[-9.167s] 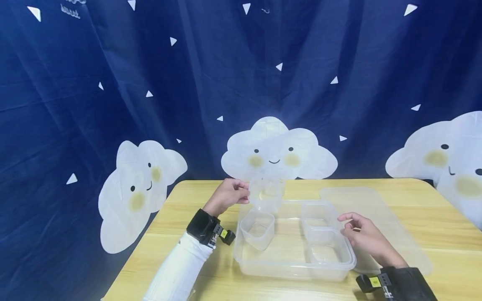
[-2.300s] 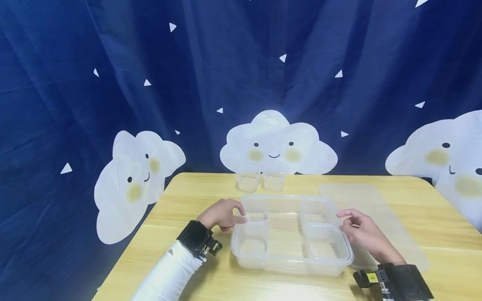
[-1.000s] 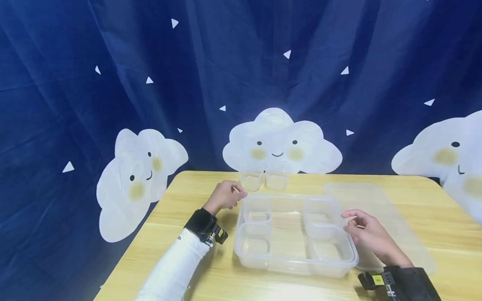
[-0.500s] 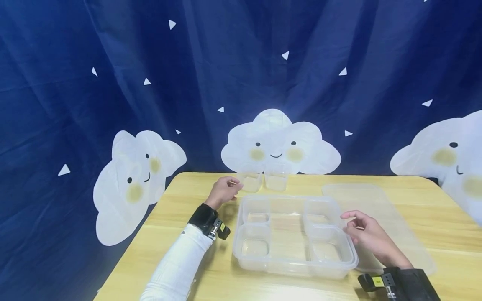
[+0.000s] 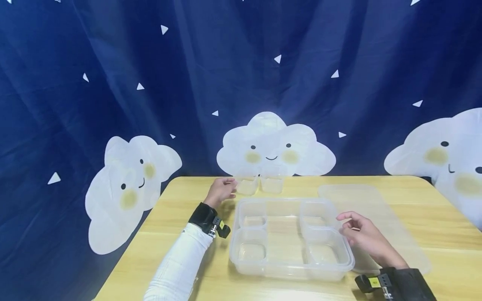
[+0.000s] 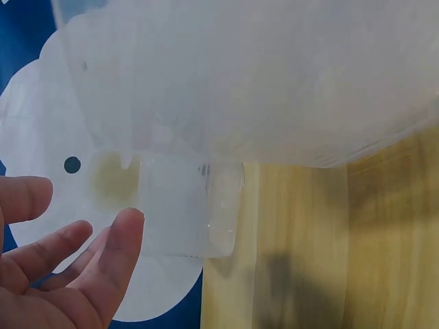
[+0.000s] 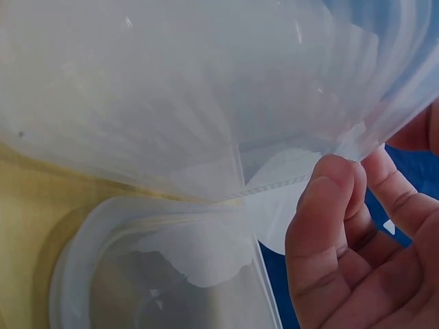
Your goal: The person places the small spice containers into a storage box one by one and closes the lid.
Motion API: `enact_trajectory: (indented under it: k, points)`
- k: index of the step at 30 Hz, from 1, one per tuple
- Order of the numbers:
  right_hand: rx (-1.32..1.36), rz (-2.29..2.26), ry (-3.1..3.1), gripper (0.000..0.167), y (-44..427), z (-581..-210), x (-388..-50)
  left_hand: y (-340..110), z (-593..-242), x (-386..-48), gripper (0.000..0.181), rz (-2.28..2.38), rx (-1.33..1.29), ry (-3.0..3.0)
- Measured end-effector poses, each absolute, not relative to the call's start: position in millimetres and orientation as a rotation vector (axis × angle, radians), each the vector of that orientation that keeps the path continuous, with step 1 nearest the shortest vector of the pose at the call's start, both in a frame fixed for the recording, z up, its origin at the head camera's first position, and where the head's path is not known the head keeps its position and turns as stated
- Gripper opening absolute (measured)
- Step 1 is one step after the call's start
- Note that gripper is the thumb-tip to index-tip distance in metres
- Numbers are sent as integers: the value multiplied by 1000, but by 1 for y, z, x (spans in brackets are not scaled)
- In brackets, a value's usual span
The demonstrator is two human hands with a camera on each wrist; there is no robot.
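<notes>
My left hand is at the far side of the table, fingers spread and slightly bent, beside the nearer-left of two small clear plastic containers. In the left wrist view a gap shows between thumb and fingers, and a fingertip lies close to the small container; contact is unclear. A large clear storage box stands mid-table with several small containers seated in its corners. My right hand, fingers loosely bent, has its fingertips at the box's right rim; they meet a clear plastic edge in the right wrist view.
A second small container stands just right of the first at the back. The flat translucent lid lies right of the box, partly under my right hand. A dark blue curtain with clouds hangs behind the wooden table.
Earlier my left hand held a small container above the box; two now sit at the box's left side. It then moved from the box's left rim back to the far containers. My right hand stays put.
</notes>
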State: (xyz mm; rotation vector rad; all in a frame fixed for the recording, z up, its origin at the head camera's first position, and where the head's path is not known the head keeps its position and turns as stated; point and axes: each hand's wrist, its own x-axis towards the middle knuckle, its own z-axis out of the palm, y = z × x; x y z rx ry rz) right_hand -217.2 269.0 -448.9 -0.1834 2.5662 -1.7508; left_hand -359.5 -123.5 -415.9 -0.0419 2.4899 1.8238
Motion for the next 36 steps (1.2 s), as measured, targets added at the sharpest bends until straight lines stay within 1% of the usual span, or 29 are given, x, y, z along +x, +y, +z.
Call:
enact_trajectory:
  k: [7,16,27,36]
  points:
    - [-176,-1749,2558,35,270,-449,-218,-125,-414,-367,37,1857,-83,2405]
    - [-159,-1759,2539,34,272,-453,-218,-124,-413,-375,34,1798,-150,2440]
    - [-163,-1798,2507,35,269,-452,-218,-132,-426,-391,40,1637,-52,2515]
    - [-163,-1811,2487,37,269,-450,-218,-129,-427,-399,45,1520,-17,2578]
